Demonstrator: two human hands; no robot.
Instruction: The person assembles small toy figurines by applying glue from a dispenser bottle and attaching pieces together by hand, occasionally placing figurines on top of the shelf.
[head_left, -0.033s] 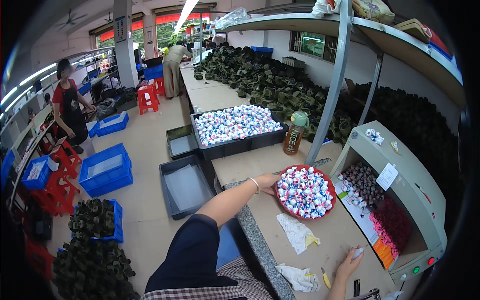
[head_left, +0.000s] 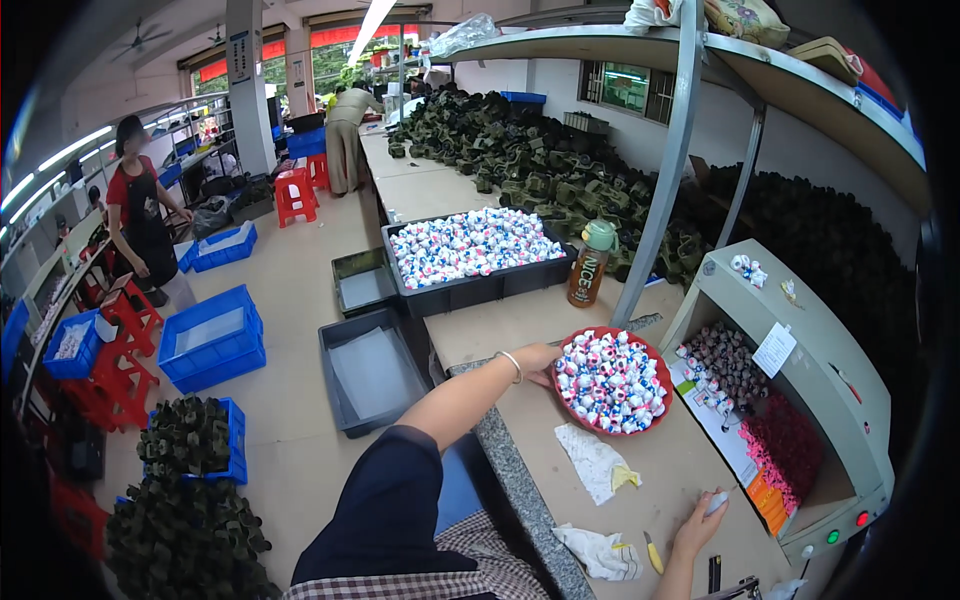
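My left hand reaches out over the workbench and grips the near rim of a round red bowl. The bowl is heaped with small white, blue and red pieces. A bracelet sits on that wrist. My right hand rests low at the bench's right end, its fingers closed on one small white piece. It is just in front of a grey machine housing, whose open front holds dark and red pieces.
A black tray full of the same pieces and a brown bottle stand farther back. Two white rags and a yellow-handled tool lie near me. Black bins and blue crates sit on the floor; a person stands left.
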